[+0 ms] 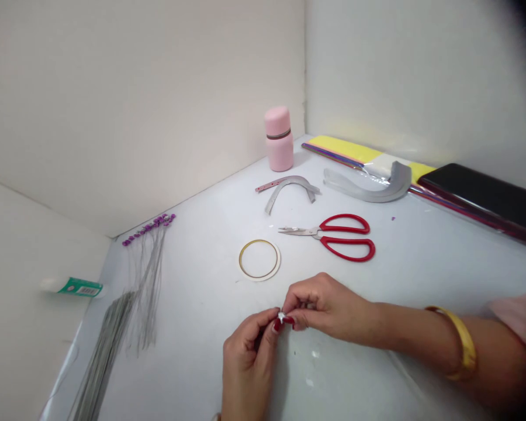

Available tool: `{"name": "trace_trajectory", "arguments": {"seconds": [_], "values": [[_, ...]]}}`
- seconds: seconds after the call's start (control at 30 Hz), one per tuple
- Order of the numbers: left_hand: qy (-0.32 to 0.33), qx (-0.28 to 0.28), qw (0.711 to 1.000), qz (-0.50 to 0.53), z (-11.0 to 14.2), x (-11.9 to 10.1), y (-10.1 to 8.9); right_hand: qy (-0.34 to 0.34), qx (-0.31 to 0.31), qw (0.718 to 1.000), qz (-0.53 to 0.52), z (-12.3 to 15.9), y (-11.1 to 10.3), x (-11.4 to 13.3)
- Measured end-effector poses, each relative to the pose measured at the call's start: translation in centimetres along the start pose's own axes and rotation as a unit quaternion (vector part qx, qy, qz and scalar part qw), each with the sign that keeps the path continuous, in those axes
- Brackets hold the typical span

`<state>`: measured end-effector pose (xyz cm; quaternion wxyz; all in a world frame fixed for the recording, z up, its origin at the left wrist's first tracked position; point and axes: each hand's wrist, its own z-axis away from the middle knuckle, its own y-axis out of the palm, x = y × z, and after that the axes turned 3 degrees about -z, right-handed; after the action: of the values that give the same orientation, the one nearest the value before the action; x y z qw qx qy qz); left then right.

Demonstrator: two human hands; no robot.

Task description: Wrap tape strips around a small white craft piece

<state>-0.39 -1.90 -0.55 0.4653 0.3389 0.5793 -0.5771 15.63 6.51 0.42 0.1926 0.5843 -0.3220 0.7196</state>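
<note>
Small whitish piece (281, 316), too tiny to make out fully, is pinched between both hands over the near part of the desk (193, 327). The left hand (251, 345) has thumb and fingers clamped on one side of it, the right hand (324, 304) has its own clamped on the other. Just beyond them lie a roll of white tape (277, 266) and red-handled scissors (316, 233), blades toward the desk's left edge. A pink flask (279, 140) stands near the far corner; purple-tipped wires (151, 229) lie by the left corner, beside a bundle of grey wires (103, 362) along the left edge.
</note>
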Motion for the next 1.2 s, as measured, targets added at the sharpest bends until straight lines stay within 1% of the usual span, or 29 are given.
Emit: {"name": "trace_trajectory", "arguments": {"seconds": [0.07,0.13,0.23,0.3,0.4,0.53,0.8,1.03,1.2], "values": [[0.01,-0.053,0.999,-0.003,0.26,0.14,0.26,-0.033,-0.039,0.998,0.025,0.05,0.2,0.06],[0.029,-0.079,0.996,-0.016,0.48,0.17,0.42,-0.054,-0.055,0.996,0.05,0.18,0.36,0.14],[0.051,-0.082,0.994,-0.044,0.61,0.03,0.4,-0.074,-0.043,0.994,0.071,0.38,0.45,0.25],[0.063,-0.084,0.993,-0.055,0.6,-0.08,0.28,-0.077,-0.021,0.995,0.062,0.46,0.39,0.28],[0.085,-0.089,0.991,-0.057,0.56,-0.13,0.15,-0.095,-0.008,0.993,0.066,0.47,0.19,0.23],[0.1,-0.081,0.99,-0.052,0.53,-0.02,0.18,-0.125,0.016,0.988,0.092,0.45,0.03,0.02],[0.146,-0.045,0.987,-0.05,0.34,0.12,-0.05,-0.094,0.025,0.994,0.056,0.42,-0.09,0.15],[0.138,-0.015,0.987,-0.085,0.45,-0.18,-0.15,-0.066,0.038,0.996,0.053,0.59,-0.29,0.34],[0.149,-0.02,0.983,-0.106,0.45,-0.16,0.03,-0.076,0.039,0.993,0.083,0.69,-0.19,0.3]]}}
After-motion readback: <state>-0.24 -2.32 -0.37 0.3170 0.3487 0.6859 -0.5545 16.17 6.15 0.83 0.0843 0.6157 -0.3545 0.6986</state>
